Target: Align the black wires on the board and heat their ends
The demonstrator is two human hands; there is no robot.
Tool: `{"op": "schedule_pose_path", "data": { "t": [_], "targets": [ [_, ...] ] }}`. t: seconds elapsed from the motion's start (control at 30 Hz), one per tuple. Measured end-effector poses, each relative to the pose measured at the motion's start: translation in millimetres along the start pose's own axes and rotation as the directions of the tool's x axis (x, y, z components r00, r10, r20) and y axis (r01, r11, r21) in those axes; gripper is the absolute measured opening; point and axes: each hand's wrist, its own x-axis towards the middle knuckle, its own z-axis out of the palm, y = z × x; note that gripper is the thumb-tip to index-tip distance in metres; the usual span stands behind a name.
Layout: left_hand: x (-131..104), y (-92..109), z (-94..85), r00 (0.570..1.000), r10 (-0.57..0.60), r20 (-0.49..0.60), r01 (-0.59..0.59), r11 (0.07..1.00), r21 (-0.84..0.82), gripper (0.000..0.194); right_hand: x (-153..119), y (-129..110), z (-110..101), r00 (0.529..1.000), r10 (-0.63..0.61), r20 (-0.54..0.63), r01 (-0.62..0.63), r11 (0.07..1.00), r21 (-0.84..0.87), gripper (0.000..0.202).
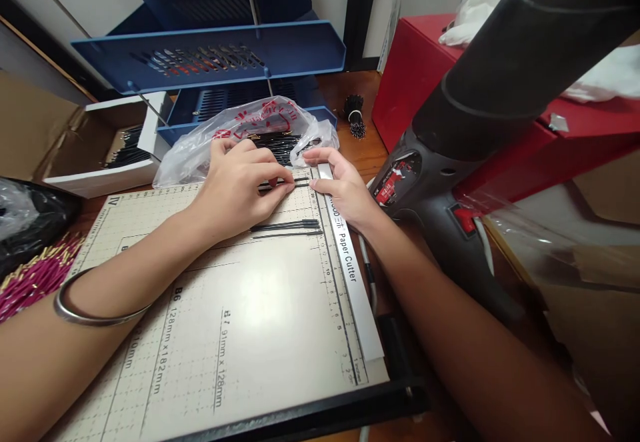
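My left hand (pixel 245 182) lies over the far part of a cream paper cutter board (pixel 280 322), thumb and fingertips pinched on a thin black cord (pixel 301 183). My right hand (pixel 345 189) reaches across the white ruler strip of the cutter (pixel 356 282). Its thumb rests by the cord's end and its index finger is held apart from the thumb. Nearer me, several black cords (pixel 287 227) lie side by side on the board, their ends at the printed scale. Behind my hands, a clear plastic bag (pixel 195 152) with red print holds many more black cords (pixel 280 145).
A blue tiered rack (pixel 210 55) stands behind. A white box (pixel 100 179) of black pieces sits left, above magenta cords with gold tips (pixel 40 275). A tied black bundle (pixel 355 117) lies by a red box (pixel 415 75). A dark grey machine (pixel 450 182) crowds the right side.
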Motion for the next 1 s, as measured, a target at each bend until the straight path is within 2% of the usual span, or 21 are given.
{"op": "schedule_pose_path", "data": {
  "t": [1.0],
  "targets": [
    [-0.4, -2.3, 3.3, 1.000, 0.024, -0.014, -0.024, 1.000, 0.010, 0.029, -0.2, -3.7, -1.0, 0.999, 0.032, 0.006, -0.032, 0.999, 0.024, 0.041]
  ]
}}
